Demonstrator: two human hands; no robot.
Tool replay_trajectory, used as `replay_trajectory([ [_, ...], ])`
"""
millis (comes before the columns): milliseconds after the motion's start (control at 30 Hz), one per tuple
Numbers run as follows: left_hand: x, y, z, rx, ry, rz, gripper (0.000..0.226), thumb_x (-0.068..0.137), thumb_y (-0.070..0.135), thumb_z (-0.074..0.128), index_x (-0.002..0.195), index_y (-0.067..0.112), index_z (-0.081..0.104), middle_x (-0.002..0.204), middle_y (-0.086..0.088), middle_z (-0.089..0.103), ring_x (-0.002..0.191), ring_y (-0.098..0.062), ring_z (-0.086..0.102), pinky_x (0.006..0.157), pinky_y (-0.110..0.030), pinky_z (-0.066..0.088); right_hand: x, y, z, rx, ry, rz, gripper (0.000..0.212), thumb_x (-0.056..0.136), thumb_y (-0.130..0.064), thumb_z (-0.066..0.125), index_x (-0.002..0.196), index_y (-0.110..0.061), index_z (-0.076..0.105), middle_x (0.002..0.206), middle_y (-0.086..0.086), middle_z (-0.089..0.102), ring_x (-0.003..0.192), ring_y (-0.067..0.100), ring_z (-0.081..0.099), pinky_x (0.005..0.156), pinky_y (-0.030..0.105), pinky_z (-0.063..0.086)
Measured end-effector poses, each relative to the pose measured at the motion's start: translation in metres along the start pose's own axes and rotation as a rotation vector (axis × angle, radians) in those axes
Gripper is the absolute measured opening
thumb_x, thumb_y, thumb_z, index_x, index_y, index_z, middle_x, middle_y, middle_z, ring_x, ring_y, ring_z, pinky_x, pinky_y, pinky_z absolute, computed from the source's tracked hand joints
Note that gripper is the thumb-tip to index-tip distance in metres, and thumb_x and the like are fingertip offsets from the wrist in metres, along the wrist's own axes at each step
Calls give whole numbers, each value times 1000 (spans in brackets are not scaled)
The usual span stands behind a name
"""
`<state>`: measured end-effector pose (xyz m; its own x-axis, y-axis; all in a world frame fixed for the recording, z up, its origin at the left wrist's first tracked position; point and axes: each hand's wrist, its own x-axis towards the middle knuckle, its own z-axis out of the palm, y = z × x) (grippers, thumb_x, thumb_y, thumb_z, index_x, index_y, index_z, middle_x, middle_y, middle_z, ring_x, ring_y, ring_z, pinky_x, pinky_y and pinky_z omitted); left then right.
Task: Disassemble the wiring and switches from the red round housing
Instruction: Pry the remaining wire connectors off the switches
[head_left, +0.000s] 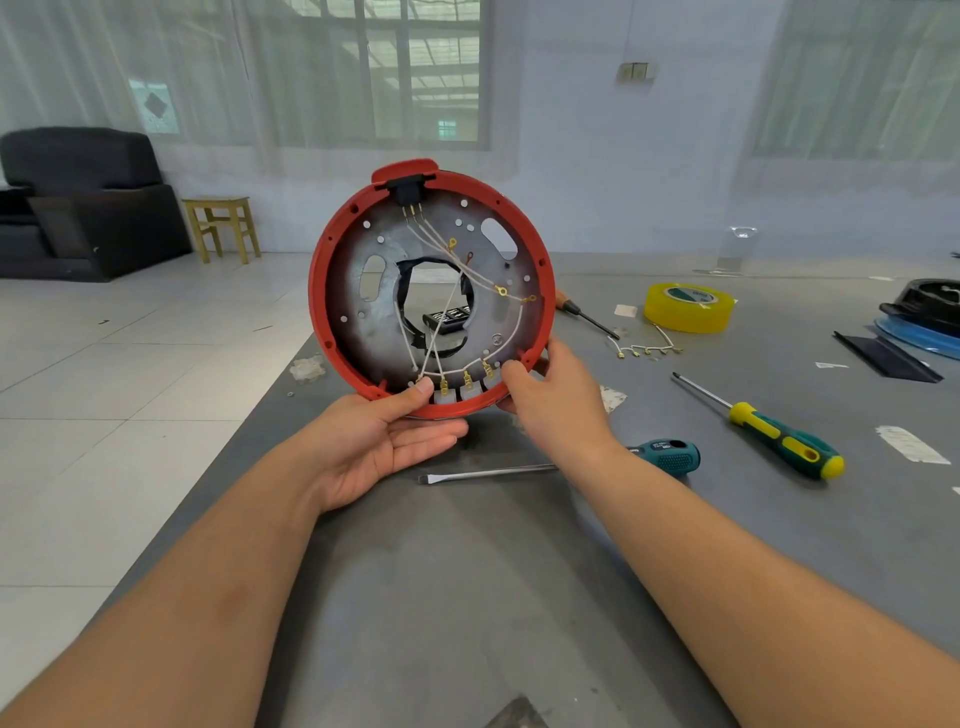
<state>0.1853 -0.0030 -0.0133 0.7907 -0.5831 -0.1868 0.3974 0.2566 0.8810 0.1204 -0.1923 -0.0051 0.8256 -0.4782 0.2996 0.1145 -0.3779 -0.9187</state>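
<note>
From the head camera, centre frame, the red round housing (332, 270) is held up on edge above the grey table (467, 597), its open inside facing us. The left hand (387, 441) cradles it from below at the lower rim, palm up, fingers relaxed underneath and the thumb pressed over the rim beside the terminals. The right hand (558, 402) grips the lower right rim, fingers curled round the edge, thumb on the inside. Inside the housing, thin white wires (488, 283) run from a black connector block (410, 189) at the top, cross the grey metal plate (358, 312) and end in brass ring lugs and a row of spade terminals (467, 379) along the bottom, sitting on pale switch bodies there. Through the central cutout a small black part shows on the table behind. To the right, low in the frame, a flat-blade screwdriver (670, 457) lies partly under the right wrist; further right a green-and-yellow screwdriver (784, 441) lies on its own. Upper right, a yellow tape roll (688, 309) sits near a loose wire set (649, 349) and another small screwdriver (584, 314). Far upper left, a dark sofa (78, 202) and a wooden stool (223, 226) stand on the tiled floor.
</note>
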Motion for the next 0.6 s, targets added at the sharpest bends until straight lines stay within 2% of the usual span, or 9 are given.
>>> replay_trajectory([
  [233, 1, -2, 0, -17, -2, 25, 32, 82, 17, 76, 106, -4, 71, 114, -29, 75, 102, -33, 78, 69, -28, 64, -2, -1, 0, -87, 14, 4, 10, 96, -29, 55, 101, -30, 63, 89, -4, 73, 85, 17, 73, 83, 42, 62],
  [433, 0, -2, 3, -21, 17, 41, 37, 81, 18, 77, 110, -5, 70, 113, -28, 76, 102, -32, 79, 69, -29, 64, -3, -5, 1, -52, 4, 5, 11, 98, -27, 54, 106, -30, 61, 93, -1, 72, 86, 20, 74, 83, 42, 63],
  [600, -1, -2, 3, -22, 15, 56, 43, 78, 18, 81, 116, 3, 66, 114, -21, 78, 102, -31, 79, 70, -29, 64, 1, -2, 2, -9, 9, 104, 8, 96, -28, 56, 102, -27, 62, 98, 2, 72, 94, 24, 72, 87, 46, 61],
])
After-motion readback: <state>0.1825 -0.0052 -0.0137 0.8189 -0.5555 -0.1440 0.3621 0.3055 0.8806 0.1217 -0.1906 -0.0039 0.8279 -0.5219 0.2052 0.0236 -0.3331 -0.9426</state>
